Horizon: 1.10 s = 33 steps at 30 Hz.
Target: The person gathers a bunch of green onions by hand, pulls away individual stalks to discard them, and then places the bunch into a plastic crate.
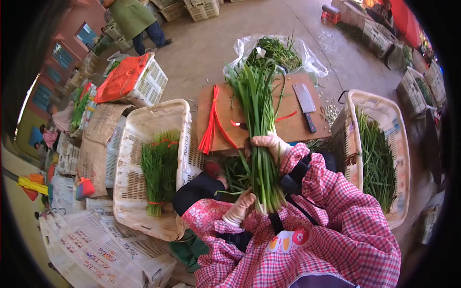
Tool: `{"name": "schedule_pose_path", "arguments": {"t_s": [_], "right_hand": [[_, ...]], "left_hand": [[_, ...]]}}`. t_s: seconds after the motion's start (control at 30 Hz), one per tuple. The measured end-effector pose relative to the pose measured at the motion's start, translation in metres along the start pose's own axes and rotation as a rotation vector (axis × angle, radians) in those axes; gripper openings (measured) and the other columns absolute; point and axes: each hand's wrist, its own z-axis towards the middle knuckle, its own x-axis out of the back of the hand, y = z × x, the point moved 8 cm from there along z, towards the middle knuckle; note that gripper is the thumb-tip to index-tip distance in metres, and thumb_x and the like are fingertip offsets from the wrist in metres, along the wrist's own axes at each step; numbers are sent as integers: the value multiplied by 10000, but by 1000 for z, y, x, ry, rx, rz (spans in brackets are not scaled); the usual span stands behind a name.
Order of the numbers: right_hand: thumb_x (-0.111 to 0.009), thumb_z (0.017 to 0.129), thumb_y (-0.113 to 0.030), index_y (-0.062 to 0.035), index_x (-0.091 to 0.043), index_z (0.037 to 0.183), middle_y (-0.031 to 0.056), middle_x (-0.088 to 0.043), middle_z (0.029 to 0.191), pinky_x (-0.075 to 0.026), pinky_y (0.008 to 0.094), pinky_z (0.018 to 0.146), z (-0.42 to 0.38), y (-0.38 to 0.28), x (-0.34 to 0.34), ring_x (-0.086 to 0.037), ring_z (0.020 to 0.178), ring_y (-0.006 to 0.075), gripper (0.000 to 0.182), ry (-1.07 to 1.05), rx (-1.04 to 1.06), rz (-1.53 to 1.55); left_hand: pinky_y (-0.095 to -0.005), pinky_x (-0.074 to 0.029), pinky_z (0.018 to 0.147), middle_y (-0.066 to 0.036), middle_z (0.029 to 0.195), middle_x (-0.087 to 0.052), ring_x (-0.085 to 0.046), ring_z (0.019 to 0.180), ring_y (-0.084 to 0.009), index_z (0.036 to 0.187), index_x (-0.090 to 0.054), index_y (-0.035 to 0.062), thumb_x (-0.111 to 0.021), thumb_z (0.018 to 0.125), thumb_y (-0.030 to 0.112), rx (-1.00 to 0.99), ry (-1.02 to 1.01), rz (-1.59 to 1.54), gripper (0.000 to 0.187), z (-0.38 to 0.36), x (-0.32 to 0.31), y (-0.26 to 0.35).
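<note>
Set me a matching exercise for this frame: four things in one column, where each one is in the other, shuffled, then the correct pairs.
Things:
1. cleaver
2. tied bunch of greens
3. loose bunch of greens
4. red ties

Places:
A. in the left white basket
B. left part of the cutting board
C. gripped by the right hand, left hand at its cut ends
D. right part of the cutting board

Pairs: 1-D, 2-A, 3-C, 4-B
</note>
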Motion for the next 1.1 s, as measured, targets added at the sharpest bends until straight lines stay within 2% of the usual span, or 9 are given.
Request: {"name": "schedule_pose_path", "arguments": {"t_s": [0.1, 0.23, 0.3, 0.33, 0.37, 0.43, 0.57, 0.87, 1.1], "right_hand": [[-707, 772, -216, -25, -599, 941, 122, -652, 797, -539, 382, 631, 22, 10, 24, -644, 672, 252, 277, 210, 1, -43], [-710, 790, -178, -29, -558, 1074, 91, -646, 883, -542, 365, 657, 55, 24, 43, -635, 726, 210, 355, 231, -48, -50], [-714, 804, -236, -23, -499, 1201, 106, -636, 1017, -534, 364, 727, 62, 30, 47, -631, 831, 208, 499, 276, -49, -12], [-720, 804, -310, -8, -396, 1337, 140, -585, 1176, -505, 371, 823, 52, 32, 63, -597, 994, 221, 694, 549, -99, -219], [-726, 790, -338, 21, -325, 1392, 165, -527, 1272, -459, 361, 912, 45, 32, 52, -542, 1112, 233, 807, 454, -168, -244], [-704, 814, -302, 27, -325, 1384, 139, -532, 1256, -449, 350, 927, 45, 75, 110, -531, 1116, 217, 759, 424, -187, -420], [-652, 845, -164, 26, -403, 1333, 96, -572, 1182, -449, 326, 927, -8, 94, 107, -544, 1077, 174, 580, 420, -170, -252], [-641, 862, -184, 0, -654, 1068, 23, -678, 870, -480, 248, 679, -54, 117, 133, -597, 731, 89, 276, 690, -228, -286], [-561, 909, -270, -2, -613, 1154, 53, -681, 918, -495, 277, 709, -44, 119, 123, -613, 811, 120, 368, 589, -198, -446]], "left_hand": [[-310, -499, 822, -47, 1040, -637, -622, 920, -169, 1185, -546, 26, -659, 855, 377, -58, 69, 2, 495, 14, 16, -13], [-349, -497, 859, -95, 1087, -640, -632, 963, -219, 1184, -545, -1, -564, 918, 278, 9, 141, -145, 386, 40, 15, -10], [-385, -492, 900, -138, 1121, -624, -622, 1006, -264, 1186, -530, -34, -501, 925, 197, -37, 95, -307, 350, 56, 29, -12], [-430, -479, 937, -171, 1147, -607, -612, 1023, -306, 1200, -505, -64, -466, 908, 140, -30, 283, -368, 358, 65, 53, -26], [-430, -479, 937, -171, 1147, -607, -612, 1023, -306, 1200, -505, -64, -466, 908, 140, -27, 281, -369, 358, 74, 60, -30], [-454, -490, 927, -188, 1148, -601, -611, 1026, -316, 1196, -505, -65, -482, 905, 154, -67, 335, -521, 365, 88, 80, -34], [-456, -524, 873, -177, 1126, -611, -623, 997, -314, 1182, -514, -49, -523, 886, 166, 22, 411, -501, 367, 93, 98, -50], [-453, -529, 814, -160, 1005, -660, -647, 889, -316, 1070, -584, -26, -517, 869, 192, 129, 533, -548, 304, 77, 98, -53], [-508, -505, 844, -174, 1062, -641, -627, 938, -355, 1132, -561, -20, -537, 842, 204, 87, 515, -606, 367, 73, 93, -49]]}}
